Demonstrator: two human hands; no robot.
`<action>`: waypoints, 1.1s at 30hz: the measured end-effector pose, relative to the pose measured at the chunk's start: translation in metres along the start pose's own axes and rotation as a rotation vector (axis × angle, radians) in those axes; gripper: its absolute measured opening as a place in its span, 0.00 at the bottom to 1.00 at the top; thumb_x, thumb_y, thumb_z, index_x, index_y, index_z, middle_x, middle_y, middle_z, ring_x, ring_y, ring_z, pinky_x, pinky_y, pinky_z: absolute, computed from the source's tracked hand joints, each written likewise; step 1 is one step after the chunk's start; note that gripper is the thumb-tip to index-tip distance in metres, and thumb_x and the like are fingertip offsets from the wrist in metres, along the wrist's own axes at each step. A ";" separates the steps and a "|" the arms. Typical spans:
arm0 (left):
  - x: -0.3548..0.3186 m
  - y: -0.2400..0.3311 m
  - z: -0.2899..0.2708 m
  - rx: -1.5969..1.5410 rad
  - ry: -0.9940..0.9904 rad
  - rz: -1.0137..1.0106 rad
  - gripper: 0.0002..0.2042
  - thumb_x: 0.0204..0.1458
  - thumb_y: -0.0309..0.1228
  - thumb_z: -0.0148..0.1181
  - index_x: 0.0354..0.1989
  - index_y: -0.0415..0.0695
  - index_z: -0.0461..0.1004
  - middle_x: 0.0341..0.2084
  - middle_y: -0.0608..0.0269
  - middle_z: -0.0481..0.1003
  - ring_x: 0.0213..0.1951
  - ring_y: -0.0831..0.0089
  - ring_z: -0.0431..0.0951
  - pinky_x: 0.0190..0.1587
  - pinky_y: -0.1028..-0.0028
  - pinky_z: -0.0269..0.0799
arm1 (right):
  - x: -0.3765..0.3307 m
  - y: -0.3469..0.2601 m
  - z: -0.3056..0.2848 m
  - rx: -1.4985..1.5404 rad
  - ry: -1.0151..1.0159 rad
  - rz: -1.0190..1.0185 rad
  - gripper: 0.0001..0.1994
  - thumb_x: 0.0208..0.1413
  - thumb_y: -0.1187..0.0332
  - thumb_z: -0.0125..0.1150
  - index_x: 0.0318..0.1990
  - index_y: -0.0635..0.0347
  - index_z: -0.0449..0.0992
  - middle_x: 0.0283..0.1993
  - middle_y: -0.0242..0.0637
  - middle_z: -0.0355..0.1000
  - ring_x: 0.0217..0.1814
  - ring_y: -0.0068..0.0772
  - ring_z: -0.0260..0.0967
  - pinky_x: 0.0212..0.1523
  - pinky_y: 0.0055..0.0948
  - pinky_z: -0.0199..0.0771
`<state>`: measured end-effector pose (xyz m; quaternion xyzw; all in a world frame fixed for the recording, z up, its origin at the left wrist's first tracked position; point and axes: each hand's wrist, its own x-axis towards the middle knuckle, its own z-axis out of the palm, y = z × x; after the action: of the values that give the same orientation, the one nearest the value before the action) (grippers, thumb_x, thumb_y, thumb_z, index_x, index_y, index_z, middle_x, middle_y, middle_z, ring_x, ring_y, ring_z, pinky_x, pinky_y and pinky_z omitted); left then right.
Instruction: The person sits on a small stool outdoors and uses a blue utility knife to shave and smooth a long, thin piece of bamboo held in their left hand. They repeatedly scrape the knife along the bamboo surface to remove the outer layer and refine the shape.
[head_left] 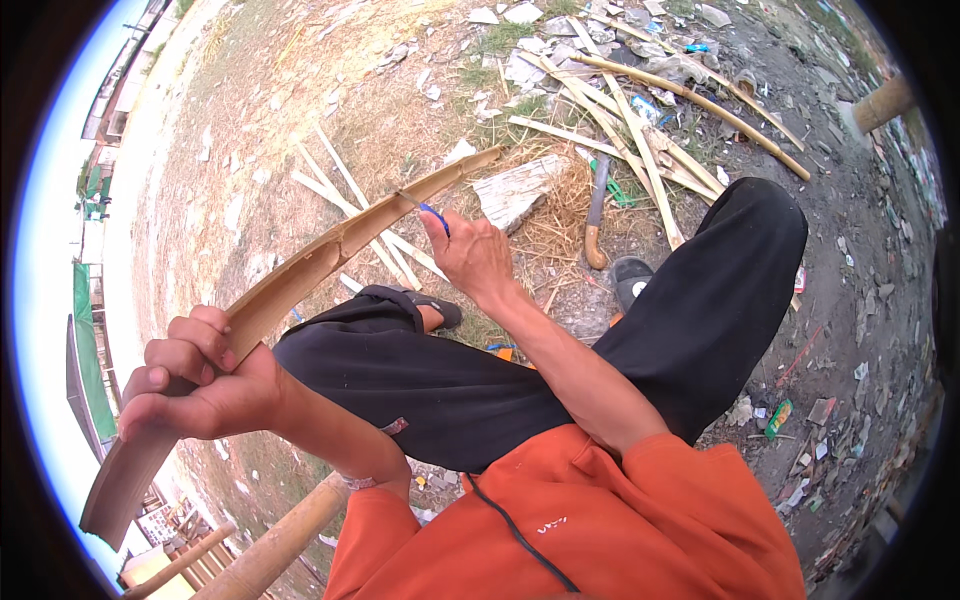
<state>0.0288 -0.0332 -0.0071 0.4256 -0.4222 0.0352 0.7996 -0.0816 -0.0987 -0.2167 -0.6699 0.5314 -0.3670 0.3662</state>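
Note:
A long split piece of bamboo [300, 272] slants across in front of me, from the lower left up to the middle. My left hand [205, 385] is wrapped round it towards its near end, fingers closed. My right hand [472, 252] is closed on a small blue-handled knife [432, 213], most of whose handle the fist hides. Its thin blade meets the bamboo towards the far end. On the ground beyond the right hand lie a pale flat slab [518, 192] and a large knife with a wooden handle [596, 240].
Cut bamboo strips [640, 140] lie heaped at the far right, with several more [365, 215] under the held piece. My black-trousered legs [700, 310] are spread apart. Bamboo poles [285, 540] cross at the lower left. Litter and dry grass cover the ground.

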 end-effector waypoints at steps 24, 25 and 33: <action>0.002 -0.002 0.001 0.014 -0.054 0.076 0.21 0.58 0.55 0.39 0.23 0.53 0.58 0.10 0.75 0.45 0.12 0.82 0.45 0.19 0.79 0.48 | 0.013 0.024 -0.004 0.146 -0.074 -0.002 0.26 0.61 0.49 0.41 0.22 0.63 0.70 0.14 0.51 0.65 0.19 0.56 0.66 0.25 0.46 0.65; 0.002 -0.002 0.000 0.010 -0.078 0.082 0.21 0.58 0.55 0.40 0.23 0.53 0.58 0.10 0.75 0.45 0.12 0.82 0.45 0.19 0.79 0.48 | 0.017 0.025 0.002 0.130 -0.112 0.046 0.26 0.61 0.49 0.42 0.22 0.64 0.72 0.16 0.52 0.66 0.21 0.58 0.67 0.25 0.46 0.65; 0.005 -0.001 0.000 0.081 0.024 0.102 0.21 0.56 0.54 0.47 0.19 0.52 0.59 0.10 0.75 0.44 0.13 0.83 0.45 0.19 0.79 0.45 | 0.031 0.074 0.039 -0.029 -0.046 0.209 0.30 0.60 0.46 0.37 0.23 0.65 0.74 0.19 0.58 0.69 0.26 0.62 0.69 0.32 0.50 0.70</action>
<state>0.0325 -0.0352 -0.0043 0.4352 -0.4318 0.0980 0.7839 -0.0749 -0.1378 -0.2968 -0.6244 0.5950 -0.3036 0.4049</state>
